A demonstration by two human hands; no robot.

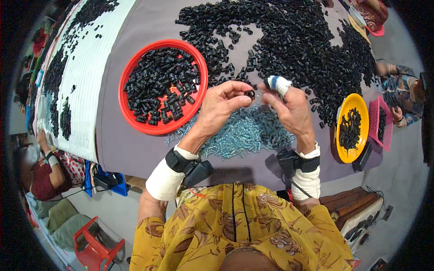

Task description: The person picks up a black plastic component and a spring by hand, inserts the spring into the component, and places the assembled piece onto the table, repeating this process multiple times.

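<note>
Above the heap of small shiny blue-silver screws, left hand pinches a small black plastic ring-shaped part; right hand, cloth-wrapped finger, closes beside it, contents unclear. Best kept steady, square; red round plastic bowl sits left.

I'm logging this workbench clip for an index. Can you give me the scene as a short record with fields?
left hand: pinches a small black part at its fingertips
right hand: raised beside that part, forefinger wrapped in striped cloth
under the hands: heap of silvery screws
red bowl: part-filled with black parts, left of the hands
yellow bowl: fewer black parts, at the right
table: grey cover, large loose pile of black parts behind
</note>
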